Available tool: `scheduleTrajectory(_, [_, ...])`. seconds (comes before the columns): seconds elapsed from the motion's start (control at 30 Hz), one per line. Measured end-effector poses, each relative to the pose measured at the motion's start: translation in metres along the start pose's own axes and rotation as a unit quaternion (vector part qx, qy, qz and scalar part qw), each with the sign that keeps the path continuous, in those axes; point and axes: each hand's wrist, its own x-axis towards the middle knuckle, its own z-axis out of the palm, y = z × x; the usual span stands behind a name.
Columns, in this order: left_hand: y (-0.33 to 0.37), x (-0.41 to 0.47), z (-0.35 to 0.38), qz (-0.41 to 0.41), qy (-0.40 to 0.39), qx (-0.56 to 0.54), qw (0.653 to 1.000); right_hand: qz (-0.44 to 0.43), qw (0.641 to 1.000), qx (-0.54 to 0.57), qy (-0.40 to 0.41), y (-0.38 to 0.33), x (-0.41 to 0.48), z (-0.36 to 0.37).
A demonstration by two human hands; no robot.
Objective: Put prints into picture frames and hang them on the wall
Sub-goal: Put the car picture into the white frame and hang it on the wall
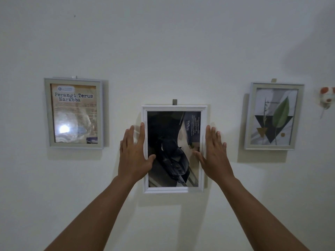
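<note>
A: where's the white frame (174,108) rn?

B: middle of the wall (163,42), btw 2 grey frames. Left hand (135,151) + right hand (213,153) flat-open, pressing its sides, thumbs on glass.

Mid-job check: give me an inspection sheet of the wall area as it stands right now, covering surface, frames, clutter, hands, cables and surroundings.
Surface: white wall, bare apart from a small dark mark near the top left.
Job's things: white frame with a dark print, hanging from a grey hook; grey frame with text poster on the left; grey frame with leaf print on the right, both hung higher.
Clutter: nothing seen.
Hands: left hand flat along the white frame's left edge, thumb on the glass; right hand likewise on its right edge.
Cables: nothing seen.
Surroundings: small red and white ornament on the wall at far right.
</note>
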Motion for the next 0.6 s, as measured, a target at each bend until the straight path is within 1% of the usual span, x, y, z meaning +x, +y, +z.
scheduleTrajectory(0.27, [0.003,-0.002,-0.006,0.000,-0.003,-0.016,1.000,0.003,1.000,0.009,0.003,-0.007,-0.005,-0.012])
scheduleTrajectory(0.33, [0.008,-0.003,-0.009,0.008,0.011,-0.010,1.000,0.002,1.000,0.006,0.008,-0.009,-0.009,-0.020])
scheduleTrajectory(0.47, [0.036,-0.003,-0.022,0.086,0.081,-0.002,0.993,0.009,1.000,0.003,0.026,-0.016,-0.019,-0.046])
scheduleTrajectory(0.53, [0.057,-0.003,-0.029,0.120,0.095,-0.026,0.988,0.019,0.999,0.000,0.034,-0.019,-0.028,-0.062])
scheduleTrajectory(0.6, [0.080,-0.002,-0.033,0.144,0.086,-0.074,0.983,0.028,0.999,-0.003,0.043,-0.019,-0.038,-0.080])
